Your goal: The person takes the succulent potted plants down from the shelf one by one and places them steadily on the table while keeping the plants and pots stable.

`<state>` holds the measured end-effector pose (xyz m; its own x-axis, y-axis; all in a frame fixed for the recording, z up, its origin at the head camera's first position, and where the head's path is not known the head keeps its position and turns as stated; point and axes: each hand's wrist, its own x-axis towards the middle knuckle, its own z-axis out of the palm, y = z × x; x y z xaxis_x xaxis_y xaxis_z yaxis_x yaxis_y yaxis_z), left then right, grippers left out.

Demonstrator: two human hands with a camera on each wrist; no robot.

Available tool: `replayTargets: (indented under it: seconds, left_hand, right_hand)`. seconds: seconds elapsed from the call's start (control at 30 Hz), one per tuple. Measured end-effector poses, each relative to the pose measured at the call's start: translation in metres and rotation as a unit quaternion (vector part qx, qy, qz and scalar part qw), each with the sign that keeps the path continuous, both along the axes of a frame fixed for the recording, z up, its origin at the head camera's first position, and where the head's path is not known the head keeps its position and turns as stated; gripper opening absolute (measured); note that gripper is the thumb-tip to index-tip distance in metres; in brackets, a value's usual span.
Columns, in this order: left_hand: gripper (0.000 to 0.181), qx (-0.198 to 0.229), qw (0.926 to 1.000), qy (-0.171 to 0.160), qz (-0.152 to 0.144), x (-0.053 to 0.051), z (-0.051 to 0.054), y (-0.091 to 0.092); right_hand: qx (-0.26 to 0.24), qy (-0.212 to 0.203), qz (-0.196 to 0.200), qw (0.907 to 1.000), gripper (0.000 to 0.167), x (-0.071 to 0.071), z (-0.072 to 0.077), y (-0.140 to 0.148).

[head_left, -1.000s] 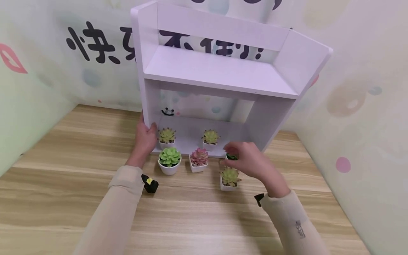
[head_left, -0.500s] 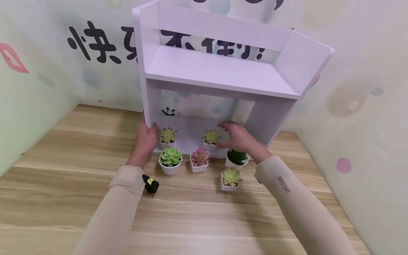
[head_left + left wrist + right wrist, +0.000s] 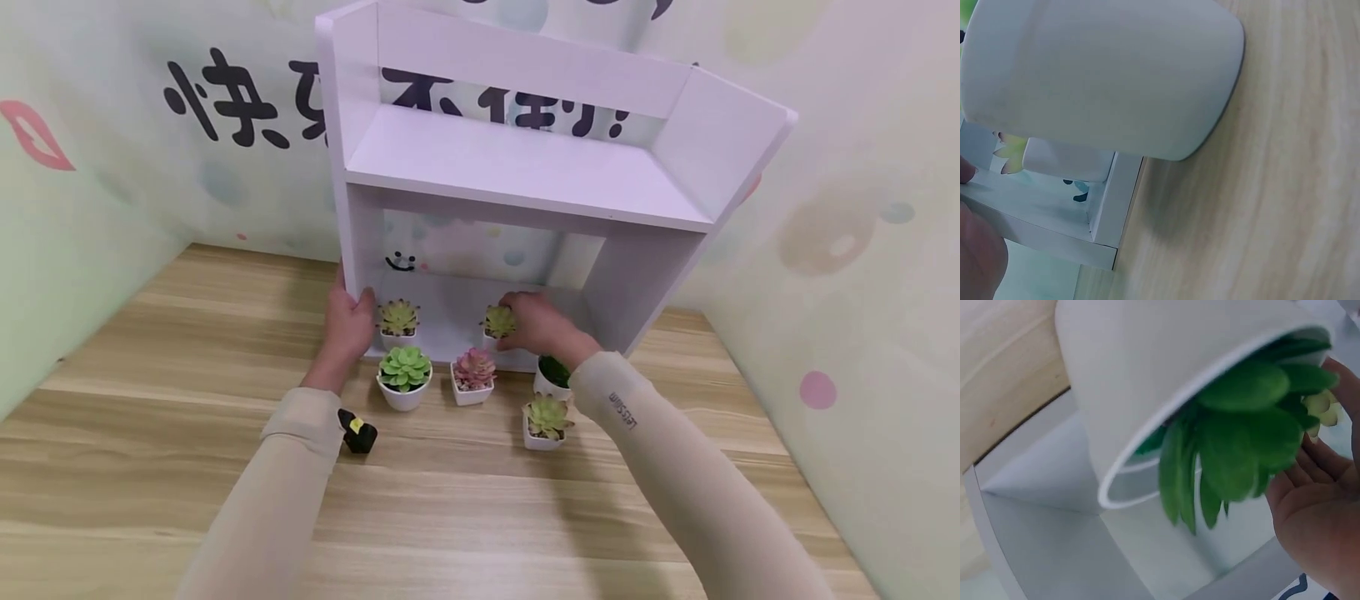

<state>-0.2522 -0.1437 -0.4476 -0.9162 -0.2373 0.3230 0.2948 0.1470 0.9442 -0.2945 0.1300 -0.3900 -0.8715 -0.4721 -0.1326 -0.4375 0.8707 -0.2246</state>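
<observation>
My left hand (image 3: pixel 349 325) grips the lower left side panel of the white shelf unit (image 3: pixel 525 167), thumb on the inner side. In the left wrist view its thumb and a finger lie either side of that panel's edge. My right hand (image 3: pixel 542 323) reaches into the lower compartment, fingers curved around a yellow-green succulent (image 3: pixel 498 322) in a white pot; part of the pot is hidden. Left of it on the same board stands another yellow-green succulent (image 3: pixel 398 318). A dark green succulent (image 3: pixel 1235 437) in a white pot looms close in the right wrist view, partly behind my right sleeve in the head view.
In front of the shelf, on the wooden table (image 3: pixel 450 533), stand a bright green succulent (image 3: pixel 405 369), a pink succulent (image 3: pixel 473 371) and a yellow-green one (image 3: pixel 547 418). A black device (image 3: pixel 357 433) shows at my left sleeve. Printed walls (image 3: pixel 847 333) close in the back and sides.
My right hand has moved left and inward from the dark green succulent to the yellow-green one on the shelf, and its fingers have closed around it. My left hand keeps its hold.
</observation>
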Motion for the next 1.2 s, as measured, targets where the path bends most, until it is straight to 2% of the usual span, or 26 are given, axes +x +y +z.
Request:
replayTargets:
  seconds: [0.33,0.6,0.77,0.97,1.1,1.2]
  left_hand:
    - [0.058,-0.008,1.0,0.001,0.001,0.001,-0.001,-0.001]
    - [0.06,-0.004,1.0,-0.007,0.001,0.0,-0.001,0.0]
    - [0.062,-0.009,0.9999,-0.009,0.002,0.0,-0.001,-0.001]
    - [0.062,-0.002,1.0,-0.004,0.0,0.001,-0.001,-0.002]
    - [0.063,0.001,1.0,-0.004,-0.004,0.002,0.0,-0.001]
    - [0.064,0.004,0.9999,-0.013,-0.003,0.003,0.0,-0.001]
  right_hand:
    - [-0.057,0.004,-0.002,0.9984,0.066,0.004,0.004,0.008]
    - [-0.104,0.035,-0.014,0.9939,0.064,0.016,0.025,0.023]
    - [-0.123,0.058,-0.01,0.9906,0.063,0.035,0.043,0.026]
    - [-0.14,0.081,0.019,0.9866,0.063,0.065,0.061,0.027]
    - [-0.146,0.094,0.043,0.9839,0.063,0.086,0.063,0.026]
    - [-0.152,0.092,0.057,0.9824,0.064,0.1,0.058,0.024]
